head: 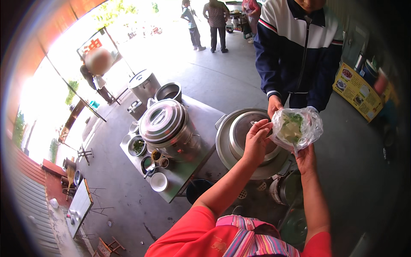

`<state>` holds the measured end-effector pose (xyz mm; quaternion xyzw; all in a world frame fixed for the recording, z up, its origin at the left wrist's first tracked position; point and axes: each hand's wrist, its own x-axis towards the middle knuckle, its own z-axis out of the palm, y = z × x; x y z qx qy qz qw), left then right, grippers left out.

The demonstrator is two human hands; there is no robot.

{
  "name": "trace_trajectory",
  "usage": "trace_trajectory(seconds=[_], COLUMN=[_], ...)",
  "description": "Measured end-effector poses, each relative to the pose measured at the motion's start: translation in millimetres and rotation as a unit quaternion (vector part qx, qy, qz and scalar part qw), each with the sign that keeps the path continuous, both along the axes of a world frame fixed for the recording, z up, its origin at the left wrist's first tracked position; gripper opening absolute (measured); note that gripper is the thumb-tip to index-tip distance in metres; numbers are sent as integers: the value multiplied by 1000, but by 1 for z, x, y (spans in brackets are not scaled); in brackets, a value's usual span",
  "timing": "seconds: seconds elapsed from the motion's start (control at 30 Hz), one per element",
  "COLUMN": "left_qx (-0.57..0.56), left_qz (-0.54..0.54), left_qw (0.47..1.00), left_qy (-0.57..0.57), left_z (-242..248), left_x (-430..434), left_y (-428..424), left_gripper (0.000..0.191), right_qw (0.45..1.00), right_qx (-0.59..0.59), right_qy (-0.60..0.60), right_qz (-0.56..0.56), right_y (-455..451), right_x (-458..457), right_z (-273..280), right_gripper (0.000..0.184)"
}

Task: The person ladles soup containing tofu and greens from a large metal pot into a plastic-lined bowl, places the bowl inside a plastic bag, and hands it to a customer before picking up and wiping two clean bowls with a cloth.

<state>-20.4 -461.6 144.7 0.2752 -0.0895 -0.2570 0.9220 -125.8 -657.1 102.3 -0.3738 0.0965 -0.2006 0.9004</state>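
Observation:
A clear plastic bag (313, 127) is spread open in front of me, with pale chunks of food and chopped greens (291, 127) inside. My left hand (258, 141) pinches its left edge, fingertips together. Below the bag, my right hand (306, 160) grips its near side, and part of the fingers is hidden behind the plastic. Across from me stands a person in a navy and white jacket (289, 64). That person's hand (274, 104) touches the far left of the bag; their other hand is mostly hidden behind it.
Under my left forearm sits a wide metal basin (224, 141) holding a lidded pot (239, 128). A metal table (179, 186) to the left bears a large lidded steel pot (163, 122), a white bowl (159, 182) and a bowl of greens (138, 145). A yellow picture board (358, 91) stands right.

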Motion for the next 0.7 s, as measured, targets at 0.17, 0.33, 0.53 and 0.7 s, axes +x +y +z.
trace_trajectory(seconds=[0.17, 0.33, 0.53, 0.7], left_qx=[-7, -20, -35, -17], left_qz=[-1, 15, 25, 11], left_qw=[1000, 1000, 998, 999], left_qy=[14, -3, -44, -34], left_z=[13, 22, 22, 13], left_x=[-3, 3, -1, -11], left_y=[-7, -22, -30, -30], left_gripper=[28, 33, 37, 36], right_qw=[999, 999, 997, 998], right_qx=[-4, 14, -5, -17], right_qy=[6, -20, -56, -50], right_qz=[-36, -37, -53, -43], right_y=[-8, -13, -15, -31], right_x=[5, 18, 29, 23], right_z=[10, 29, 63, 78], right_gripper=[50, 42, 50, 54])
